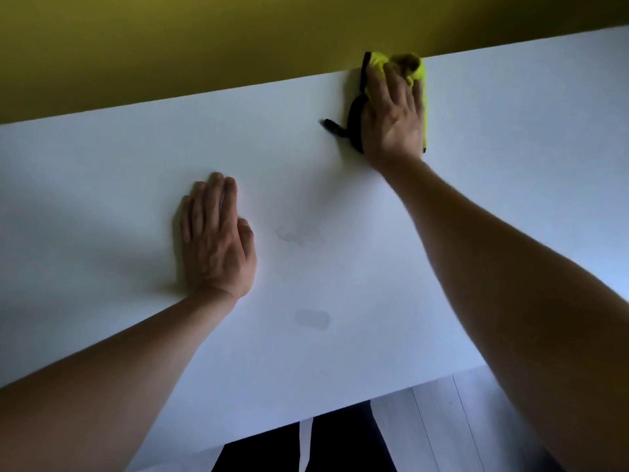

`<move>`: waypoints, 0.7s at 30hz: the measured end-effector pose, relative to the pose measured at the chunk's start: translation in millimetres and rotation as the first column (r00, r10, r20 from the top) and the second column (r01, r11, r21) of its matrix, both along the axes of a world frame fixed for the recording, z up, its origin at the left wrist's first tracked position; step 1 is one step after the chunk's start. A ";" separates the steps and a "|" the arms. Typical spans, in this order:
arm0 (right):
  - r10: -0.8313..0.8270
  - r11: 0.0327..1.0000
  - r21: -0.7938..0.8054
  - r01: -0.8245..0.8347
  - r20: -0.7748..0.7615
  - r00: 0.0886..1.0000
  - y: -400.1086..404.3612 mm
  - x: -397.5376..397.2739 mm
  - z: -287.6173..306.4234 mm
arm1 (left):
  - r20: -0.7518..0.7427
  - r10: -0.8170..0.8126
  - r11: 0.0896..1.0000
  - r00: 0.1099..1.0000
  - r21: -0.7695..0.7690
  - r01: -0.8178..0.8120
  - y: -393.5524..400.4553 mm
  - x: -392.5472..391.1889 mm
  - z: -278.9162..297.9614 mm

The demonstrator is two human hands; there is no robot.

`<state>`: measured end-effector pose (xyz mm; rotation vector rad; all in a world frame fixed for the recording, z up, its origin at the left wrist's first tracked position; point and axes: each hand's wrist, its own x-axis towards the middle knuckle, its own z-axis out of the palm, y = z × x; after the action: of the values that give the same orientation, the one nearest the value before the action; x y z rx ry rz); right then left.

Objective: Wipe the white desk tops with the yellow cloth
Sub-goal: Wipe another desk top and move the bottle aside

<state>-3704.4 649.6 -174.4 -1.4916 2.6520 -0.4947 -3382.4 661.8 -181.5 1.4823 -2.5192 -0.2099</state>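
**Yellow cloth pressed at the far edge of the white desk**

While the left hand (218,240) lay flat on the white desk (340,284), fingers straight and together and holding nothing, the right hand (391,117) reached to the far edge and pressed down on the yellow cloth (417,68). That grip was open too: the fingers were spread and nearly straight on top of the cloth, pushing it against the surface rather than curling round it.

The cloth was bright yellow-green, bunched into soft folds beyond the fingertips, with a dark black trim (355,120) showing along its left side and a black end trailing out onto the desk to the left of the wrist. It sat at the far right part of the desk top, right against the olive-yellow wall (170,46).

Faint dull smudges (311,318) marked the desk surface between the two arms. No containers were in view.
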 end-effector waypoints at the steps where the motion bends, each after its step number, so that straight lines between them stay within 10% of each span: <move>1: 0.008 1.000 -0.012 -0.008 -0.006 1.000 4.4 14.1 0.8 | -0.007 -0.001 1.000 1.000 -0.003 0.001 -0.1 0.0 0.3; 9: 0.246 0.959 -0.154 -0.239 0.028 0.969 115.7 156.3 8.9 | -0.012 -0.015 0.999 1.000 -0.043 0.015 1.7 1.2 0.9; 21: 0.261 0.960 -0.108 -0.259 0.010 0.965 169.1 121.6 9.5 | -0.121 -0.165 0.986 0.979 -0.034 0.162 60.6 -45.6 10.6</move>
<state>-3582.8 818.8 -164.8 -1.8169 2.3937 -0.6342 -3428.0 722.3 -170.9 1.2137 -2.5347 -0.2874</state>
